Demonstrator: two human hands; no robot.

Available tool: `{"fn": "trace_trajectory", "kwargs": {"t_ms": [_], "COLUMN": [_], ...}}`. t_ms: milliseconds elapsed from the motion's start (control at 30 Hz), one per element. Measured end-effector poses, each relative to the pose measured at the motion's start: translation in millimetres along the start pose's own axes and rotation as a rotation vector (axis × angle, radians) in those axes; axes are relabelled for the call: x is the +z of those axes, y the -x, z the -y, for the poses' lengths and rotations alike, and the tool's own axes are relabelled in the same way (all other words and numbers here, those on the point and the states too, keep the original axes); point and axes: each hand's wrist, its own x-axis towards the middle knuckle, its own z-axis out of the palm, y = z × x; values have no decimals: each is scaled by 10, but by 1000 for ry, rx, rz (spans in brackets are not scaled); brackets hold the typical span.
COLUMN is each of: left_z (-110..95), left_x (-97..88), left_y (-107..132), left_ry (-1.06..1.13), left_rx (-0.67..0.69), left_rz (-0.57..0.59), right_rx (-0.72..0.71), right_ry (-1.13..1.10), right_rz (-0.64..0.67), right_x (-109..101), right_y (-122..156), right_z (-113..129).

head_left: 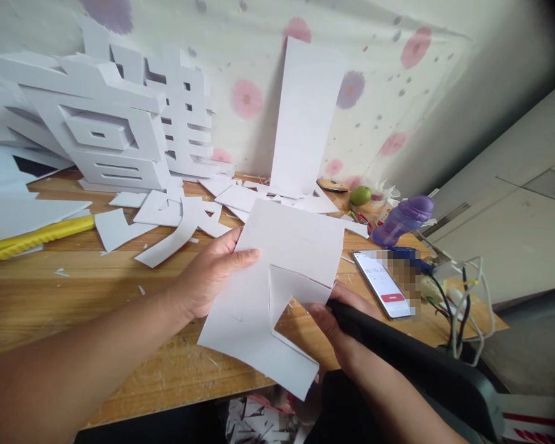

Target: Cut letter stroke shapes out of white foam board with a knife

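A white foam board sheet (296, 240) tilts over the table, with an angular opening cut into its lower right. My left hand (217, 271) is closed on its left edge, thumb on the upper face. At the opening, my right hand (335, 320) is closed with its thumb against a bent flap (300, 287) of the sheet. A long black object (411, 351) runs from between the right thumb and fingers toward the lower right; its kind and front end are hidden. Loose white offcuts (166, 240) lie just beyond my left hand.
White cut-out characters (115, 135) and a tall white panel (305, 117) stand against the patterned wall covering. A yellow utility knife (41, 237) lies left. A phone (383, 287), purple bottle (402, 219), green fruit (361, 195) and cables (467, 308) occupy the right. Scraps fill a container (259, 422) below.
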Motion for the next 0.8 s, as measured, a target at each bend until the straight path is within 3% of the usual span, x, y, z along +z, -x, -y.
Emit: {"fn": "trace_trajectory", "kwargs": {"t_ms": [400,600,667,800], "left_z": [33,-45,-83,-113], "left_x": [10,-33,-62,-117], "left_y": [4,-44,-59,-81], "left_ry": [28,-25,-66,-126], "left_rx": [-1,42,72,33], "left_rz": [5,-187,-181,-136], "right_rx": [-87,-294,-261,-62], "right_ry": [107,37,8,-75], "right_rz": [-12,27,-22,-228], "right_x": [-24,29,79,60], "right_y": [13,62,78,67], "right_z": [-27,-73,-64,-95]}}
